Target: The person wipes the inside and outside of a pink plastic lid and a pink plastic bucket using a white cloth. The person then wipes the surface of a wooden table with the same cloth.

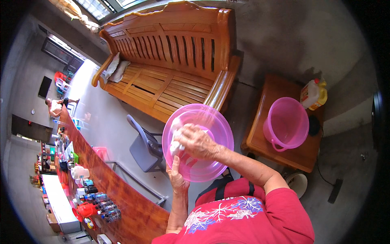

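Observation:
A translucent pink plastic basin (222, 136) is held up in front of my body, its open side facing me. My left hand (178, 178) grips its near left rim, with the thumb on the inner side and the other fingers mostly hidden behind the plastic. Inside the basin, my right hand (197, 141) is closed round a crumpled white cloth (176, 143). The cloth is pressed against the inner left wall. Bunched folds partly hide my right fingertips.
On a wooden side table (258, 132) at right stand a pink bucket (289, 122) and a white-and-yellow jug (312, 94). A wooden bench (170, 81) lies beyond the basin, a grey chair (144, 152) left. Bottles crowd the long wooden counter (122, 189). Far left, a person (55, 107) sits.

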`<state>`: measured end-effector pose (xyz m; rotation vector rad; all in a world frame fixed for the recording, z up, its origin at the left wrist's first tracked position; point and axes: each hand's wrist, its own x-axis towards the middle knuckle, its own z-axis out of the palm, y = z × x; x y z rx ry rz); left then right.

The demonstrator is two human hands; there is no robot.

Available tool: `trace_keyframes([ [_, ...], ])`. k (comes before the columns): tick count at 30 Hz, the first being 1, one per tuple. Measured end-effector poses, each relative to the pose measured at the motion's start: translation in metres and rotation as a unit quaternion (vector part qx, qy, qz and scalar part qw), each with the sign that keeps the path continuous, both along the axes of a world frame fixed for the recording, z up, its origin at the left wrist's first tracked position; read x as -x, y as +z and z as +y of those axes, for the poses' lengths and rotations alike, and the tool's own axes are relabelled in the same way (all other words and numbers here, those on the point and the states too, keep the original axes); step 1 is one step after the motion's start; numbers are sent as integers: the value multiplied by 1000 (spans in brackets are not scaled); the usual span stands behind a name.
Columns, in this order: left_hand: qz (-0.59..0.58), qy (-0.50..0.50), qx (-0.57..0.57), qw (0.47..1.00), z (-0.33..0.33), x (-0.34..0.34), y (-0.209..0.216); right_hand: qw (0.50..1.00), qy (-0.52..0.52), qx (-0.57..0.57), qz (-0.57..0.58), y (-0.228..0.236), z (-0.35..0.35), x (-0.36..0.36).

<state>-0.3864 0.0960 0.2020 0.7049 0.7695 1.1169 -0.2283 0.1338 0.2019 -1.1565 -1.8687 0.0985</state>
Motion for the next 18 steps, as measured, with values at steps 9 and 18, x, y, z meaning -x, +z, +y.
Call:
trace_keyframes([
  [9,-36,-12,35,999,5,-6,-7,963,-223,151,-37,-56,-28,-51],
  [18,-90,44,56,993,19,-12,-23,973,-133,185,-37,-53,-95,13],
])
